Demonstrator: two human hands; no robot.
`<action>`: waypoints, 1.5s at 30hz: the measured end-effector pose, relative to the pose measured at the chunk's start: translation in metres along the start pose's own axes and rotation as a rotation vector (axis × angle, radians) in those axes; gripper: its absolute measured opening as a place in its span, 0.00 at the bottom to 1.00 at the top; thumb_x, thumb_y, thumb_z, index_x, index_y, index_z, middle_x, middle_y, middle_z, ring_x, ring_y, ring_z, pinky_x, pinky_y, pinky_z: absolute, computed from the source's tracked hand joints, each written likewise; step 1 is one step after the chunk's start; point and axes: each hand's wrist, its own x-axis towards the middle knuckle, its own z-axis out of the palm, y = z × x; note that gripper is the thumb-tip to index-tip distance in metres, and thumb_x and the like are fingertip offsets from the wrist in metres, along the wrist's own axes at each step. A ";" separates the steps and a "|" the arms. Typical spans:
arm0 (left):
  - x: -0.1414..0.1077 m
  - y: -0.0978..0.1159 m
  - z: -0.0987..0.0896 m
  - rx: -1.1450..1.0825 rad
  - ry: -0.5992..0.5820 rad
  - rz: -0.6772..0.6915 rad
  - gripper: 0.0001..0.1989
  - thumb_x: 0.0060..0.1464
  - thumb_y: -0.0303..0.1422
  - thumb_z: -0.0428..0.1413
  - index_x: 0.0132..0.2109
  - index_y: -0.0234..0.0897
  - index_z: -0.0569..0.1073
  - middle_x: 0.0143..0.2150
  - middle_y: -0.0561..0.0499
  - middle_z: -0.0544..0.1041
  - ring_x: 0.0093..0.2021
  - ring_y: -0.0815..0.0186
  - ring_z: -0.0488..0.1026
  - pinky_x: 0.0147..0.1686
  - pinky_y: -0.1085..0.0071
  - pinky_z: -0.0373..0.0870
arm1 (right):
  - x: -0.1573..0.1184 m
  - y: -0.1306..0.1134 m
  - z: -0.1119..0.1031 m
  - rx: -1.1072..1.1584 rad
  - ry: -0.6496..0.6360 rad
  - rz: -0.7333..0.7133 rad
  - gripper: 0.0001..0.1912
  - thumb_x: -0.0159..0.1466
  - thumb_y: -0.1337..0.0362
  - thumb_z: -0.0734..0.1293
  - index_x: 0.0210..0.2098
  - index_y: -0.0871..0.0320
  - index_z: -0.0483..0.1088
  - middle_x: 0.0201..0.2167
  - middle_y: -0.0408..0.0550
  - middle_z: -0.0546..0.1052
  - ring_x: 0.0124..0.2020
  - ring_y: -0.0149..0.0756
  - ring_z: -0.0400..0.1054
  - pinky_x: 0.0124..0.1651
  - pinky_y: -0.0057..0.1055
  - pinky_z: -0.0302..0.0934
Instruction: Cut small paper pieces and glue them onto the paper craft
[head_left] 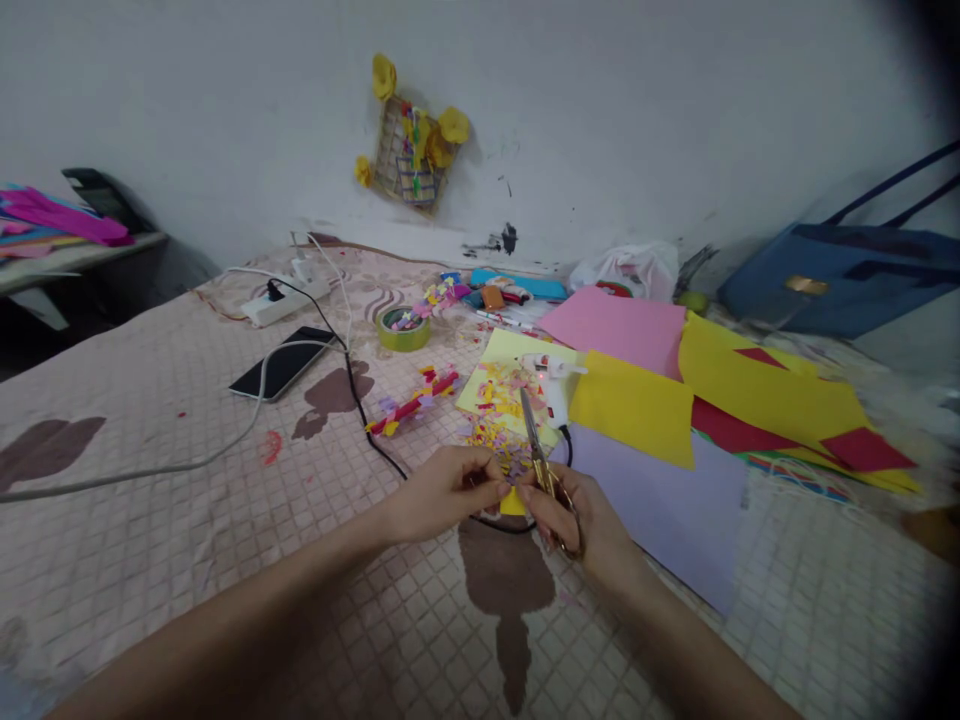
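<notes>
Reaching over a grid-patterned cloth point(225, 540), just left of a lilac sheet point(675, 505), holding left hand point(450, 495) and right hand point(592, 515) close together, gripping scissors point(536, 452) blades-forward in the right, pinching a small yellow piece point(513, 503) between both hands' fingertips, just nearer than tiny scattered scraps point(499, 435).

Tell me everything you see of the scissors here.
The scissors have gold-coloured handles and grey, metallic-looking blades that appear closed. The right hand holds them at the handles, partly hiding these. The tips point away from the person, beside the white glue gun, on its left in the picture.
</notes>
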 end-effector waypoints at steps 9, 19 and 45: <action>0.002 -0.002 0.007 -0.206 0.013 -0.097 0.16 0.47 0.43 0.57 0.32 0.33 0.67 0.27 0.52 0.71 0.25 0.73 0.67 0.26 0.76 0.65 | -0.002 -0.002 0.004 -0.097 0.151 -0.076 0.14 0.57 0.54 0.61 0.22 0.57 0.60 0.12 0.37 0.61 0.14 0.26 0.54 0.17 0.24 0.51; 0.003 -0.006 0.001 -0.215 -0.065 -0.126 0.16 0.47 0.42 0.58 0.30 0.31 0.67 0.25 0.53 0.72 0.24 0.74 0.67 0.25 0.77 0.63 | -0.001 -0.008 0.005 -0.054 0.108 -0.011 0.16 0.54 0.50 0.64 0.24 0.58 0.63 0.11 0.37 0.62 0.12 0.26 0.54 0.16 0.24 0.50; 0.013 -0.001 -0.030 -0.657 0.138 -0.209 0.07 0.48 0.31 0.60 0.29 0.29 0.72 0.27 0.50 0.77 0.23 0.76 0.72 0.24 0.81 0.67 | -0.016 0.008 0.016 0.822 -0.356 0.127 0.27 0.63 0.46 0.54 0.26 0.62 0.69 0.12 0.39 0.59 0.13 0.25 0.52 0.18 0.25 0.45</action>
